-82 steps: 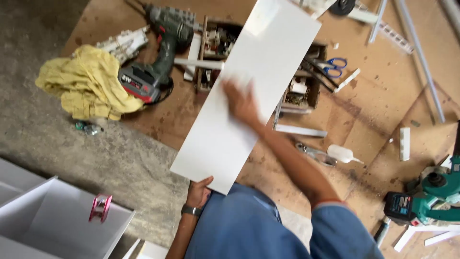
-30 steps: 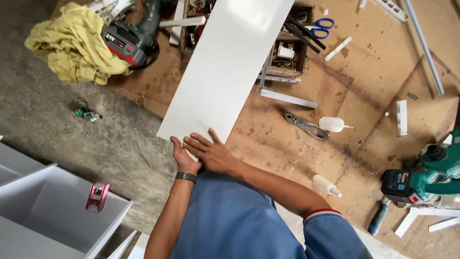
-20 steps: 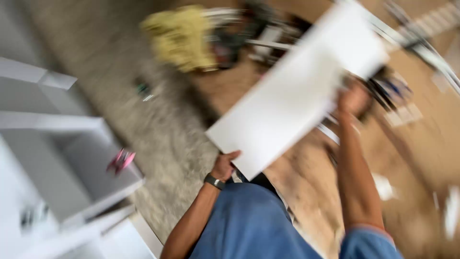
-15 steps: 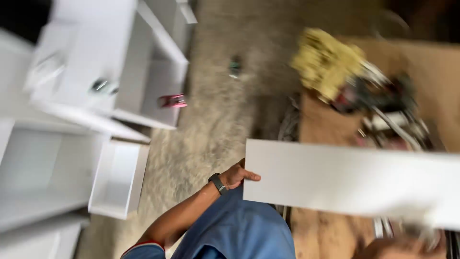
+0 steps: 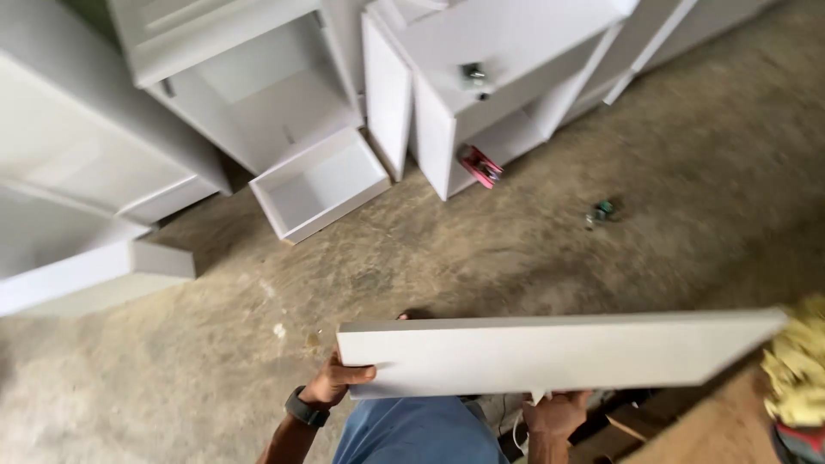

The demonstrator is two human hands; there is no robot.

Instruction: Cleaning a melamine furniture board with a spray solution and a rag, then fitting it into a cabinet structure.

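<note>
So you've swung round: the long flat white board (image 5: 559, 354) is off the plywood now and up in the air over the concrete floor (image 5: 481, 258), facing the white cabinet carcasses (image 5: 258, 94). Left hand (image 5: 337, 387) clamps its end, right hand (image 5: 554, 414) grips underneath.

left hand (image 5: 339, 385) gripping, right hand (image 5: 556, 411) supporting
</note>
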